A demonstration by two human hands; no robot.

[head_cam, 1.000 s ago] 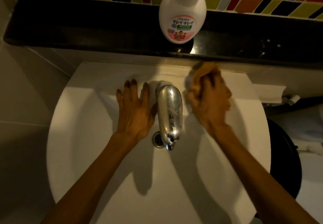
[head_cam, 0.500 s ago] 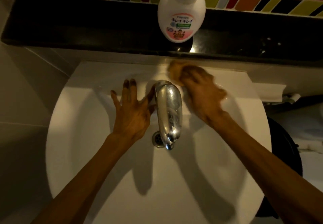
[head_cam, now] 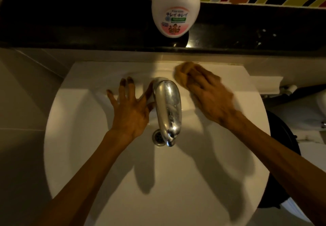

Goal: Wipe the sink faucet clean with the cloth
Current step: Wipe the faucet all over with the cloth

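Our right hand (head_cam: 210, 95) has the soft, bunched orange cloth (head_cam: 183, 72) gripped, we think (blurry); left hand (head_cam: 130, 111) open beside the slick chrome faucet (head_cam: 167, 106). Wrap the spout.

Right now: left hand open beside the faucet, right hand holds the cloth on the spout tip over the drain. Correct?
Not quite. In the head view the right hand presses the cloth on the sink ledge behind and to the right of the faucet, not on the spout tip. The left hand is open beside the faucet, as you said.
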